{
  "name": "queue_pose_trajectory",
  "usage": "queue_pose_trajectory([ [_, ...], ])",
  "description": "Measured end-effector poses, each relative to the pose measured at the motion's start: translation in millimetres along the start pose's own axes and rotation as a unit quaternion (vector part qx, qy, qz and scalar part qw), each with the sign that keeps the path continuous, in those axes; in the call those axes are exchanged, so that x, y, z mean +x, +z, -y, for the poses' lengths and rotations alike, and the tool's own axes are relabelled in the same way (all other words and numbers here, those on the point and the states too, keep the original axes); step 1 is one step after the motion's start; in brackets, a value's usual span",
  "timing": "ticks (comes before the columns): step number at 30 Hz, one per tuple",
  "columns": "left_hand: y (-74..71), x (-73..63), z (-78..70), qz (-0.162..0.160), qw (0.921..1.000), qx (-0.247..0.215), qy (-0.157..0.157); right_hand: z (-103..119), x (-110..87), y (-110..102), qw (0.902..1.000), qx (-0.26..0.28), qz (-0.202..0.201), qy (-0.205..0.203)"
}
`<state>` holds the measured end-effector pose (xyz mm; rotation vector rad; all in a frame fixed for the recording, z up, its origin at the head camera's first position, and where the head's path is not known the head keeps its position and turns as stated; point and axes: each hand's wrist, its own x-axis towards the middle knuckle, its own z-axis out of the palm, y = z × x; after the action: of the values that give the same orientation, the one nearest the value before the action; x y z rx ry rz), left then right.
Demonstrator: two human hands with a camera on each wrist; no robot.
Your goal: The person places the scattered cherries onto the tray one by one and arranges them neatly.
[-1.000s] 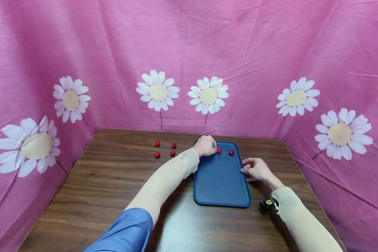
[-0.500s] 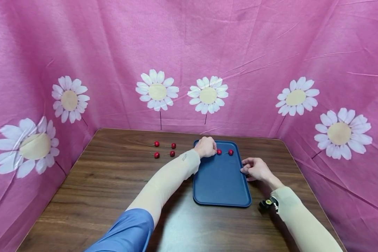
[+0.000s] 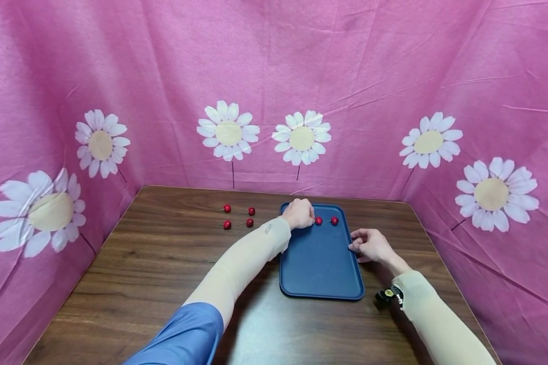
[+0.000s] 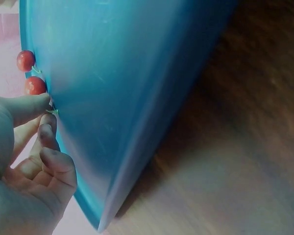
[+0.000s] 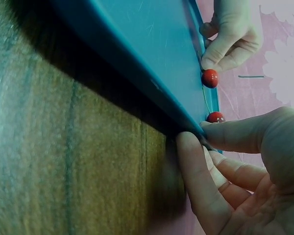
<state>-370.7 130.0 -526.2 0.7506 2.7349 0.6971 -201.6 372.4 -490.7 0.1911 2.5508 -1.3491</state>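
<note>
In the head view, my left hand (image 3: 299, 213) is over the far left part of a dark blue tray (image 3: 321, 263). Its thumb and fingertips pinch the stem of a red cherry (image 4: 35, 85), as the left wrist view shows. That cherry sits at the tray's far end. To its right lies a second cherry (image 3: 335, 221), its stem pointing left. My right hand (image 3: 375, 245) is at the tray's right side, thumb and forefinger gripping the rim (image 5: 159, 83) between them. The left hand hides the tray's far left corner.
Several cherries (image 3: 250, 222) with stems lie left of the tray on the brown wooden table (image 3: 132, 284). A thin stem tip (image 3: 211, 261) shows beside the left sleeve; whatever it belongs to is hidden. A pink curtain (image 3: 274, 61) with daisies surrounds the table.
The cherry at my left fingertips has shifted slightly toward the near side of the tray, and my left hand has moved a little with it. My right hand stays at the rim.
</note>
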Motion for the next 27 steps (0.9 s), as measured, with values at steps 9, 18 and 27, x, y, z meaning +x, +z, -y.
queue_pose_trajectory([
  [9,6.8,10.7,11.2,-0.002,0.9999,0.016,0.004,1,-1.4,1,1.0,0.0,-0.001,0.0],
  [18,-38.6,-46.8,-25.4,-0.014,0.9987,0.017,0.046,3,-2.1,0,1.0,-0.005,-0.001,0.001],
  [27,-54.9,-61.7,-18.8,0.01,0.9964,0.017,0.082,3,-2.7,1,0.9999,-0.01,-0.003,0.003],
])
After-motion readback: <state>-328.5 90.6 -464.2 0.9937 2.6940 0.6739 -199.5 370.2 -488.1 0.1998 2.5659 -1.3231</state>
